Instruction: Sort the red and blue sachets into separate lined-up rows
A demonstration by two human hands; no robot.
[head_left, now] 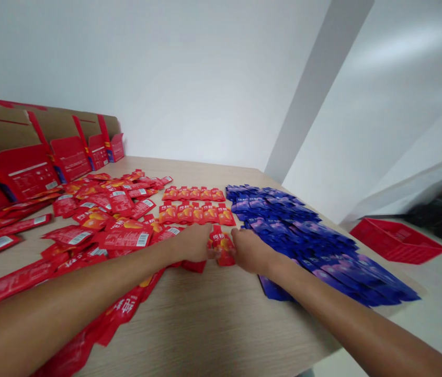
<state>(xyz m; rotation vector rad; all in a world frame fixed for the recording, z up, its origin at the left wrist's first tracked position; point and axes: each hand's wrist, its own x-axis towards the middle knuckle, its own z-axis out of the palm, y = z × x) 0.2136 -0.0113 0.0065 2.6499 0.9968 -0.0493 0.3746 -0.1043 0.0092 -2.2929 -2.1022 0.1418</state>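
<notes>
Both my hands meet over a small stack of red sachets (221,245) on the wooden table (213,319). My left hand (192,242) grips the stack's left side and my right hand (249,250) grips its right side. Just beyond them lie two neat rows of red sachets (193,204). A loose heap of red sachets (106,214) spreads to the left, partly under my left forearm. A large pile of blue sachets (307,235) lies to the right, next to my right wrist.
Folded red and brown cartons (48,152) stand along the table's far left edge. Long red sachet strips (4,283) lie at the near left. A red plastic basket (397,241) sits on the floor beyond the table's right edge. A white wall rises behind.
</notes>
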